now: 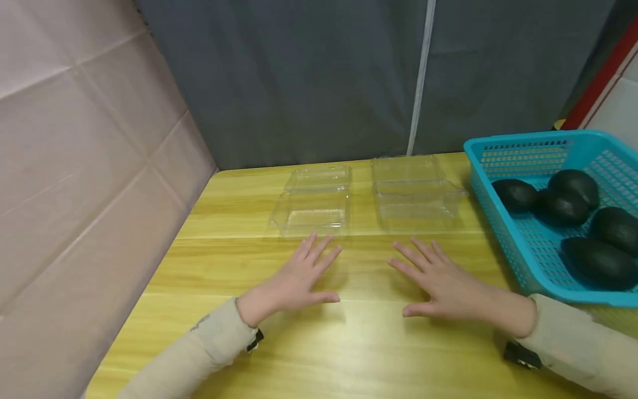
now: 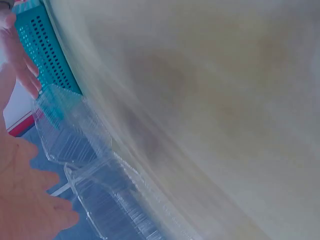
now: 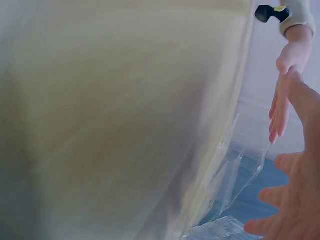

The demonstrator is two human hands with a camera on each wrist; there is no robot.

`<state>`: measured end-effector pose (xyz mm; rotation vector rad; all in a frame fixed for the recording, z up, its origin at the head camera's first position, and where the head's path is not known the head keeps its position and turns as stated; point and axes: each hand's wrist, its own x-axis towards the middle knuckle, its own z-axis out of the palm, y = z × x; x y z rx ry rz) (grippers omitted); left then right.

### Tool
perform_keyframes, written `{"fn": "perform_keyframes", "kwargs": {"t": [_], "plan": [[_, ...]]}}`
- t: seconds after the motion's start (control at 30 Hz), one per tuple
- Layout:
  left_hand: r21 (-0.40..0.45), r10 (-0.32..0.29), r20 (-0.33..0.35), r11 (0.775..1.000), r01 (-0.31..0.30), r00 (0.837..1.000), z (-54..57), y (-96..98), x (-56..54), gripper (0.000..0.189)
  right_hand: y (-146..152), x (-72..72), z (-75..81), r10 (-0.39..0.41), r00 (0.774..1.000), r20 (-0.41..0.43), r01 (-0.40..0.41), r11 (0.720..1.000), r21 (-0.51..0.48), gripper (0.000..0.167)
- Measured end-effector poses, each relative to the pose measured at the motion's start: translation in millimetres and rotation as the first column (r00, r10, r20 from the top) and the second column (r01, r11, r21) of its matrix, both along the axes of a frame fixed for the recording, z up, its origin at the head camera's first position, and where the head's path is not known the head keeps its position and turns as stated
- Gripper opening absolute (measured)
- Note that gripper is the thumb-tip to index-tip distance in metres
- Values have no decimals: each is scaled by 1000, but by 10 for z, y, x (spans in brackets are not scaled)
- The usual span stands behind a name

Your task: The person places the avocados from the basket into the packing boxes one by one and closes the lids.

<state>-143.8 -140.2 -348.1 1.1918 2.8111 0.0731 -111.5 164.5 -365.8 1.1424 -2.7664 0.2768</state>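
Both hands hover over the wooden table, palms down, fingers spread, holding nothing. My left hand [image 1: 298,278] is just in front of a clear plastic clamshell box [image 1: 314,208] whose lid is raised at the back. To the right, my right hand [image 1: 441,282] is in front of a second clear clamshell box [image 1: 416,194], its lid also up. Side on, the left wrist view shows the left hand [image 2: 30,195] near the clear boxes [image 2: 75,130]. The right wrist view has the right hand [image 3: 292,200] at its right edge, the left hand beyond it.
A blue perforated basket [image 1: 518,260] with several dark avocados [image 1: 563,208] stands at the right, beside the right forearm. A grey curtain [image 1: 309,83] hangs behind the wooden table [image 1: 359,354]. Pale creased sheeting [image 1: 89,183] covers the left side.
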Motion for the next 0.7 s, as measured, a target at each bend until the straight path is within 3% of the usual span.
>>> {"fn": "perform_keyframes", "kwargs": {"t": [0.17,0.3,0.43,0.5,0.6,0.7], "plan": [[82,52,-70,996,-46,996,83,-7,-72,85,-9,72,128,-25,1000,-3,25,1000,-15,83],[163,170,-94,975,-153,981,142,-33,-153,78,-2,153,349,-124,991,59,126,991,-34,75],[260,323,-55,918,-299,945,206,-89,-248,72,98,207,620,-227,966,126,235,971,-49,69],[293,385,-42,887,-357,922,238,-128,-304,69,195,195,755,-255,960,117,262,963,-56,70],[322,461,-21,843,-431,887,275,-198,-408,67,387,110,949,-305,944,124,315,946,-72,72],[323,513,10,811,-488,858,282,-272,-521,68,593,-57,1137,-364,913,186,378,925,-47,74]]}}
